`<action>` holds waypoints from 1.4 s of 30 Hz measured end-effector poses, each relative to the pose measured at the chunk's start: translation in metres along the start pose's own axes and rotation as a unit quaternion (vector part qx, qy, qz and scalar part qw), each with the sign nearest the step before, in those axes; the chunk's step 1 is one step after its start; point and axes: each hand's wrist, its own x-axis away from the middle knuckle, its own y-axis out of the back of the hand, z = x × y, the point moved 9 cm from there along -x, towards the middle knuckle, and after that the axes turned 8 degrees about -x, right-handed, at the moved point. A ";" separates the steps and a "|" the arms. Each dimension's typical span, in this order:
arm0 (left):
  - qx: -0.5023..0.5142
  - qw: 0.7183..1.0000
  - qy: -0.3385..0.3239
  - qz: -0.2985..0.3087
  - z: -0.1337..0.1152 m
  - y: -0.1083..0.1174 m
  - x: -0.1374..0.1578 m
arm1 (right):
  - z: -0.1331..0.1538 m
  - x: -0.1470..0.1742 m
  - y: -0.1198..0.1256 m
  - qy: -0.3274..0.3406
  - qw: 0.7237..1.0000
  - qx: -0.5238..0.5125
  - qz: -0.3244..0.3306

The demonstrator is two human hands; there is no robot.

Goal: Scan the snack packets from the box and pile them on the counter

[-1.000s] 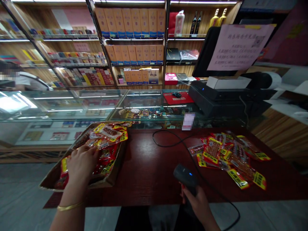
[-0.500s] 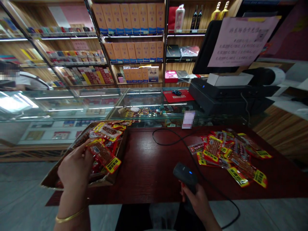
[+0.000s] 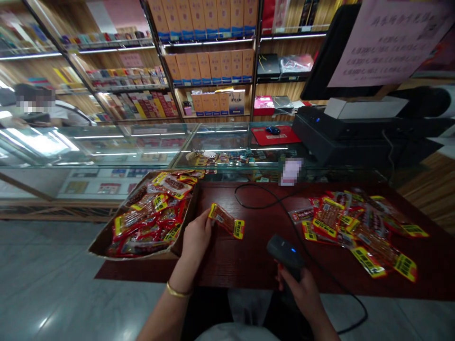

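My left hand (image 3: pixel 197 238) pinches one end of a snack packet (image 3: pixel 227 221) with a clear front and yellow-and-red ends, just right of the box. My right hand (image 3: pixel 302 286) is wrapped round the handle of a black barcode scanner (image 3: pixel 286 253), which shows a blue light. The scanner's head points up and left, a short way from the packet. At the left, an open cardboard box (image 3: pixel 170 252) is filled with similar packets (image 3: pixel 142 218). A loose pile of packets (image 3: pixel 348 227) lies on the wooden table at the right.
The scanner's black cable (image 3: pixel 295 230) loops over the dark red table (image 3: pixel 220 265). Behind stands a glass display counter (image 3: pixel 149 137) with a red mouse mat (image 3: pixel 289 136). A monitor with a pink notice (image 3: pixel 384 47) rises at the right. Another person (image 3: pixel 39 104) is at the far left.
My left hand has moved right, out of the box, with a packet in its grip. The scanner stays in my right hand, little moved. The view has shifted slightly.
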 end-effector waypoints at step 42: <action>0.364 0.879 0.011 0.307 -0.042 -0.079 0.011 | 0.065 0.053 -0.019 0.098 0.959 0.262 0.035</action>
